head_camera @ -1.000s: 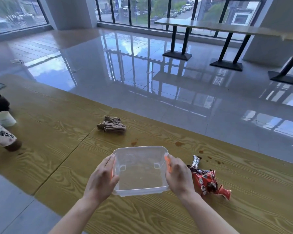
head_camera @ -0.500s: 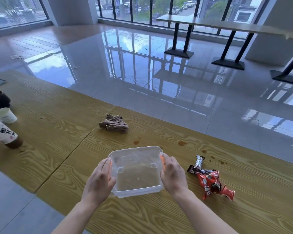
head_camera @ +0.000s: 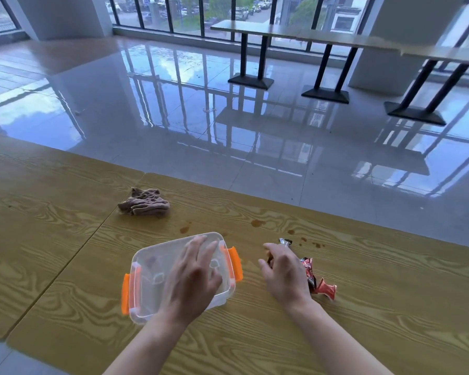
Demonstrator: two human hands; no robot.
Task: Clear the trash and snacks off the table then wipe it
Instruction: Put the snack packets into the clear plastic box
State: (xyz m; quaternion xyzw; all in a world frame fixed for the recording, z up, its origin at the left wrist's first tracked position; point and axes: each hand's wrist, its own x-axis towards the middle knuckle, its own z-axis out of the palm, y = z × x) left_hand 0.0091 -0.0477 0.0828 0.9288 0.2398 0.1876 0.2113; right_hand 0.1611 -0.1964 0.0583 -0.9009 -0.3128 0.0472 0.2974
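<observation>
A clear plastic box [head_camera: 146, 277] with orange clips stands on the wooden table [head_camera: 363, 307], both clips flipped outward. My left hand [head_camera: 192, 277] hovers flat over the box, fingers spread, holding nothing. My right hand [head_camera: 284, 274] reaches to the right of the box, fingers curled and apart, right over the red snack wrappers [head_camera: 320, 282]; whether it touches them is unclear. A crumpled brown cloth [head_camera: 144, 205] lies further back to the left. Several brown stains [head_camera: 257, 223] dot the table behind the box.
The table's far edge runs diagonally behind the cloth and stains, with glossy tiled floor [head_camera: 228, 131] beyond. A seam [head_camera: 73, 261] between two tabletops runs left of the box. Other tables [head_camera: 282, 31] on black bases stand by the windows.
Both hands have let go of the box's sides, and its orange clips now stick out. The left hand moved over the box; the right hand moved right to the wrappers. The view shifted right.
</observation>
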